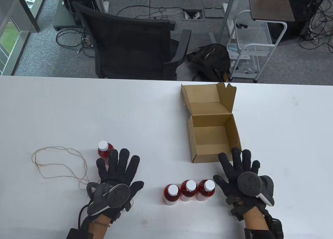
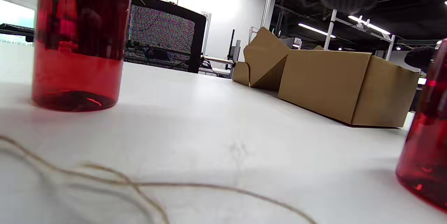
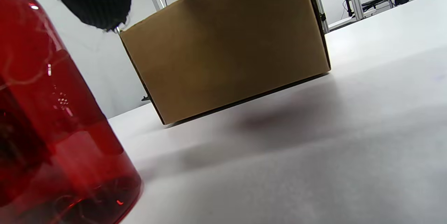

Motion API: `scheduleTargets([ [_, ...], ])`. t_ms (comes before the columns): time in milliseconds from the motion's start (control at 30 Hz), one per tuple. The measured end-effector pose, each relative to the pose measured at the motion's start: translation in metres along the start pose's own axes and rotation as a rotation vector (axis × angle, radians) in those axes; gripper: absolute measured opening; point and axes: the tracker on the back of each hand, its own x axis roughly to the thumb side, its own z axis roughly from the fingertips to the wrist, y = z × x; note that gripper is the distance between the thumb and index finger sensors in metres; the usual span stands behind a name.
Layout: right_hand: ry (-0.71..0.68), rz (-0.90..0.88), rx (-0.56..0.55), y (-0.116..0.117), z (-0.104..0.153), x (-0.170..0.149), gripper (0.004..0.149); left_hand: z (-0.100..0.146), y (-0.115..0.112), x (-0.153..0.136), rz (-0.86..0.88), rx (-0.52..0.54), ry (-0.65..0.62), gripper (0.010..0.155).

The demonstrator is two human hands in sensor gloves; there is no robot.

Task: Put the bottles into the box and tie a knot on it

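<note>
Both hands lie flat on the white table (image 1: 78,111) with fingers spread, holding nothing, and it reads to me as a ready pose with no step of the job begun. The left hand (image 1: 117,176) rests with its fingertips just in front of a lone bottle (image 1: 104,150), close enough to take it with a short reach; the string (image 1: 59,163) lies in loose loops just to its left, probably kept aside for the knot at the end. The right hand (image 1: 240,175) sits at the near right corner of the box (image 1: 213,135), its fingertips about touching the cardboard, perhaps placed to steady it. Between the hands three bottles (image 1: 189,192) stand upright in a tight row, touching or nearly so. All four are small, clear, filled with red liquid and capped in white. The box is plain brown cardboard, empty, its lid flap thrown back toward the far edge, so the opening faces straight up for loading.
</note>
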Motion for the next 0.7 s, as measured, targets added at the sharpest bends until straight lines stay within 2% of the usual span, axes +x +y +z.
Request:
scheduleTargets([
  [400,-0.026,-0.006,-0.028,-0.005,0.002,0.007,0.077,0.001,-0.001,0.003,-0.001,-0.011,-0.007,0.095],
  [700,-0.078,-0.042,-0.107,-0.018,0.007,0.013,0.076,0.000,-0.003,0.005,-0.006,-0.028,-0.012,0.095],
])
